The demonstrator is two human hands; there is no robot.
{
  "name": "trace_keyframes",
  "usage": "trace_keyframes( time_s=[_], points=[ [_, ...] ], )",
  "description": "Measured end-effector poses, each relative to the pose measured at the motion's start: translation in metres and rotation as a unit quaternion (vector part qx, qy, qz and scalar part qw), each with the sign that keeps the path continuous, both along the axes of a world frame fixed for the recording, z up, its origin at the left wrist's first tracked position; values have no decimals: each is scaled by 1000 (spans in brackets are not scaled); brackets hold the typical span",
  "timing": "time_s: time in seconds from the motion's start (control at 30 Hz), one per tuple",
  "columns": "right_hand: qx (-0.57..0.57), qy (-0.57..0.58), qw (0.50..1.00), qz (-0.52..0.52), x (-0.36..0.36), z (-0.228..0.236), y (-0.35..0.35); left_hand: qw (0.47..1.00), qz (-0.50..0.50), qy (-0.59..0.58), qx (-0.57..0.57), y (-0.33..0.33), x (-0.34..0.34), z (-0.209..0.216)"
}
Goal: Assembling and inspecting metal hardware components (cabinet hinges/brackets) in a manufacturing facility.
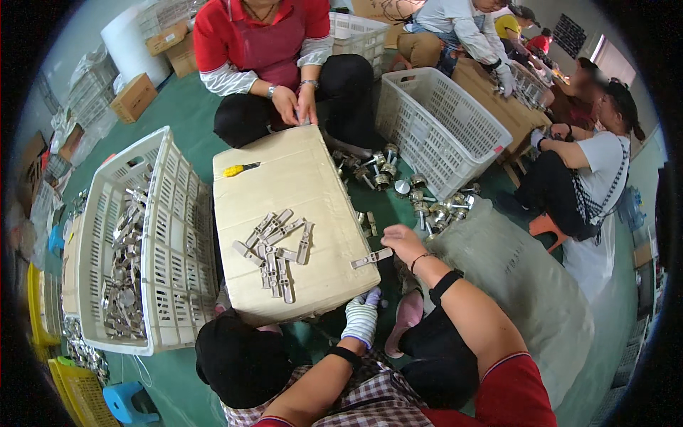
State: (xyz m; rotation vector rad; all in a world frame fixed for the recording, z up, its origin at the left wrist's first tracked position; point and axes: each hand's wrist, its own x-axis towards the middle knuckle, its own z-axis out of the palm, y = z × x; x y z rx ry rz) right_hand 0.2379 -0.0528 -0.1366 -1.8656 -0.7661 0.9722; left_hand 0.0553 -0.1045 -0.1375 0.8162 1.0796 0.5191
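A pale, paper-covered box (320, 206) stands before me as a work surface. Bare, my right hand (404, 243) is at its right edge, fingers closed on the end of a flat grey metal clip (370, 259). In a striped glove with grey fingertips, my left hand (361, 318) is just below the box's near right corner. Its fingers look curled together, and whatever they hold is hidden. Several similar clips (274, 267) lie in a loose pile on the box top. Farther up rests a yellow-handled cutter (233, 171).
Left of the box stands a white crate (158, 285) of metal parts. Metal fittings (427, 206) are heaped on the floor beside a large sack (519, 277) and another white crate (455, 128). Across the box sits a co-worker in red (263, 43), hands together at its far edge.
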Motion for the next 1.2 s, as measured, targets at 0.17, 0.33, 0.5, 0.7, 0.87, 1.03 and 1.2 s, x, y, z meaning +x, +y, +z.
trace_keyframes(
  time_s=[0.17,0.33,0.5,0.7,0.87,1.03,1.2],
  points=[
    [214,-277,915,203,-55,52,34,1000,4,5,-6,2,-3,-4],
    [238,-378,812,375,-109,52,60,996,-34,74,42,3,-1,-4],
    [184,-480,743,429,-134,46,76,989,-65,105,85,1,-5,-62],
    [190,-464,770,395,-119,65,80,992,-59,88,70,4,-6,-18],
    [164,-106,972,128,-85,71,71,999,-10,10,41,3,-4,-18],
    [109,172,979,-4,-43,57,44,999,9,-23,-45,5,-2,2],
    [112,97,989,5,-20,16,25,1000,7,-19,-12,3,-2,-2]
  ],
)
